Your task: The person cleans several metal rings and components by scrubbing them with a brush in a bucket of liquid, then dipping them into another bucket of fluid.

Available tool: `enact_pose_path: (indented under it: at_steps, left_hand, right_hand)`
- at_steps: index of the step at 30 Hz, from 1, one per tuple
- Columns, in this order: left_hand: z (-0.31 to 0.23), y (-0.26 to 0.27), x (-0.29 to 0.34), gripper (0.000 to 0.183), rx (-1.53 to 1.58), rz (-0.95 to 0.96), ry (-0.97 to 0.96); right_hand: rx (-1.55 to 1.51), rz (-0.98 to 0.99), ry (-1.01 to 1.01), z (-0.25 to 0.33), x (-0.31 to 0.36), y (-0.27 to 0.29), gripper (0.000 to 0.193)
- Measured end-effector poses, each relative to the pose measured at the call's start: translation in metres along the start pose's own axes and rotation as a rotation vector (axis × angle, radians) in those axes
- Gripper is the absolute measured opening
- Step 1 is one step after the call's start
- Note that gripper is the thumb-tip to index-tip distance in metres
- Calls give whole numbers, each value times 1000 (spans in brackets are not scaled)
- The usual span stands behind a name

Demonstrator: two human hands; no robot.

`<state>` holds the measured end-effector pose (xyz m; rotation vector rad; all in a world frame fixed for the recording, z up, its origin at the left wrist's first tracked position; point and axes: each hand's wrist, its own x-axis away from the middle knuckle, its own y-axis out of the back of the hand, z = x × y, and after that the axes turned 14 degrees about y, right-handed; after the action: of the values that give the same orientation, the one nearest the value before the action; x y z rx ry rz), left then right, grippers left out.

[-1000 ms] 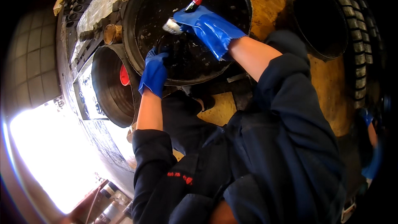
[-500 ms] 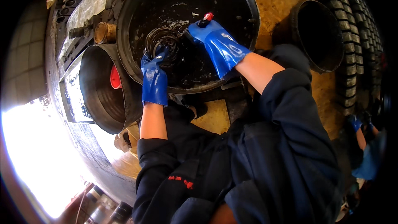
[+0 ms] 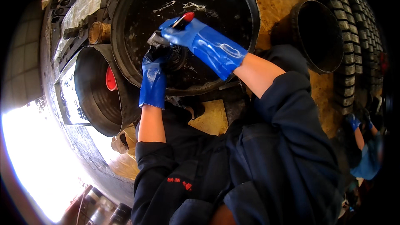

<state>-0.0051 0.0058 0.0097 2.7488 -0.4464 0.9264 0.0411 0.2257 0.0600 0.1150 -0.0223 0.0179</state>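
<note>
A large black tub (image 3: pixel 121 58) of dark liquid stands in front of me, pale foam on its surface. My left hand (image 3: pixel 153 77), in a blue rubber glove, is closed on a dark, wet, ring-shaped part (image 3: pixel 180 60) at the tub's near-left side. The part's lower side and the fingertips are lost in the dark. My right hand (image 3: pixel 183 34), gloved the same way, grips a brush (image 3: pixel 158 39) with a red handle end. The grey brush head is just above the left fingers and the part; whether it touches is hard to tell.
Left of the tub, a tilted black bucket (image 3: pixel 98 91) holds a red object (image 3: pixel 111 79). Behind it lies a brown cylinder (image 3: pixel 100 32) near dark metal parts. At right stand another black bucket (image 3: pixel 318 37) and treaded tyres (image 3: pixel 354 46). A co-worker's blue-gloved hand (image 3: pixel 354 123) shows lower right.
My right hand has moved left with the brush, from the tub's middle to over the ring-shaped part. The left hand keeps hold of the part, nearly in place.
</note>
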Motion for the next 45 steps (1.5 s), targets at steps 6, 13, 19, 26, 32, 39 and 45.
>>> enact_pose_path:
  at_steps: [6, 13, 19, 26, 32, 39, 45]
  left_hand:
    - [-17, -5, 31, 51, 409, 46, -48]
    - [-20, -10, 38, 32, 129, -4, -20]
    - [28, 17, 9, 36, -644, 53, -246]
    - [25, 4, -32, 30, -751, 90, -58]
    - [-7, -58, 0, 37, -175, 74, 307]
    - [-15, -35, 11, 49, -1141, 206, -46]
    - [-34, -4, -22, 53, -1374, -129, 301]
  right_hand:
    - [-286, -466, -395, -16, 19, 17, 35]
    - [26, -390, -482, -36, 20, 19, 35]
    - [-150, -437, -481, -14, 20, 47, 38]
    - [-118, -425, -468, 8, 30, 62, 35]
    - [-86, -451, -492, -6, 37, 79, 38]
    - [-52, -438, -478, -28, 40, 84, 38]
    - [81, -353, -392, -21, 15, 54, 37]
